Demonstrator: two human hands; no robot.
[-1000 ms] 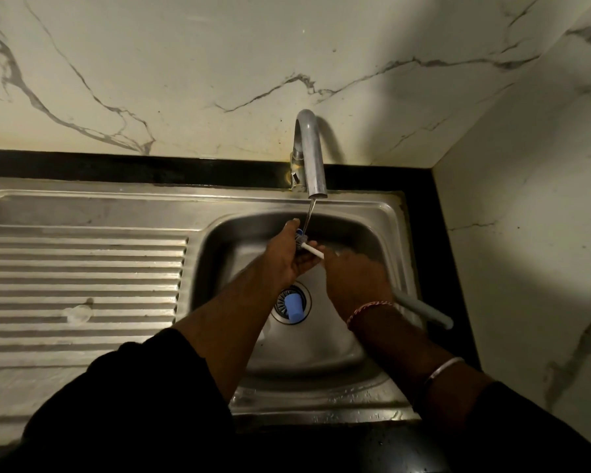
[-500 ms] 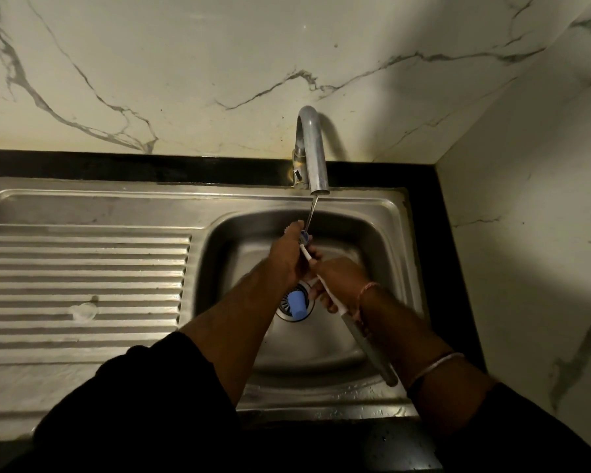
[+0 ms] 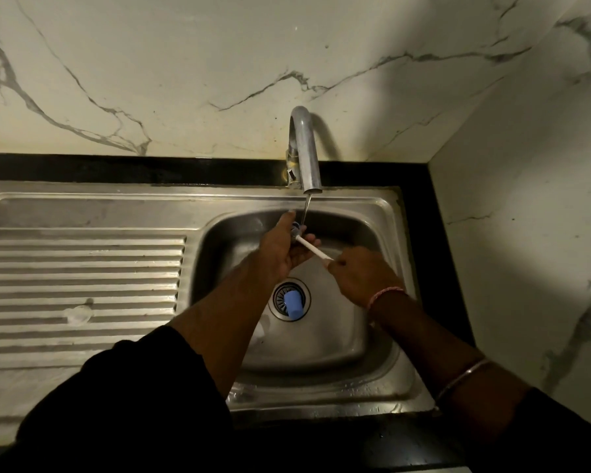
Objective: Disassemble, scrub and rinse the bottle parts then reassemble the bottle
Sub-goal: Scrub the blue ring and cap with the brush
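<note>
Water from the tap (image 3: 306,158) wets a small bottle part (image 3: 296,229) pinched in the left hand (image 3: 284,249) — light, slippery, best held at its rim. At 4 o'clock the right hand (image 3: 362,276) has its grip closed on a thin stiff brush (image 3: 313,249).

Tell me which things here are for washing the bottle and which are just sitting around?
For the job:
- left hand holding a small bottle part under the tap
- right hand gripping the white brush handle
- blue piece on the drain
- sink

Just there:
- ribbed drainboard, with a small clear thing, too dim to identify
- marble wall
</note>
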